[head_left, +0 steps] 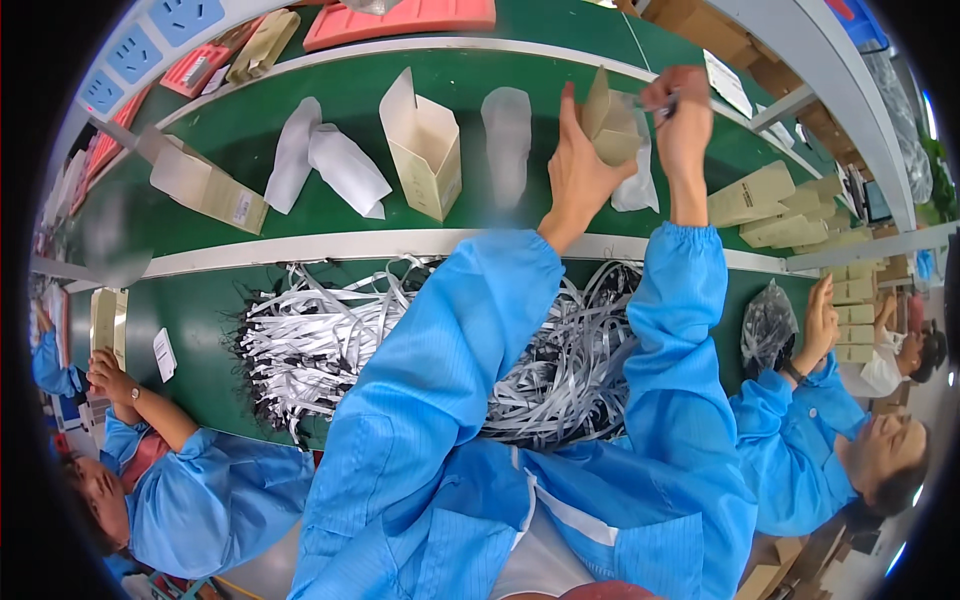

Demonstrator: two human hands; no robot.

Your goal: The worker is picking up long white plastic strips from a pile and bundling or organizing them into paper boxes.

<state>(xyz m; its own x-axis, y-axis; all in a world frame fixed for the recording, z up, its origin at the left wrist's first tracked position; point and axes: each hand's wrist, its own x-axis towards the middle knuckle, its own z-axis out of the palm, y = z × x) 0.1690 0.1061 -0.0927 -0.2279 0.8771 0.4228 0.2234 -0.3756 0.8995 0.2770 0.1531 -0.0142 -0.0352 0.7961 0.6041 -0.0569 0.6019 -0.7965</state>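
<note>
At the right of the raised green shelf, my left hand (583,172) steadies a small beige carton (603,100), thumb and fingers on either side of it. Its top flap stands up. Just to the right, my right hand (685,112) is closed and blurred by motion. A small dark, shiny thing (671,104) shows at its fingertips, too smeared to name. Beneath the carton lies a white foam sleeve (638,180). Left of my hands are another white sleeve (507,140), an upright open carton (422,150), two more wrapped white sleeves (345,170) and a tipped open carton (205,190).
Piles of white straps with black ends (310,350) cover the lower bench under my forearms. Several beige cartons (760,195) lie at the right of the shelf. Co-workers in blue sit left and right; a plastic bag (769,325) lies near the right one. Red trays (400,22) are behind.
</note>
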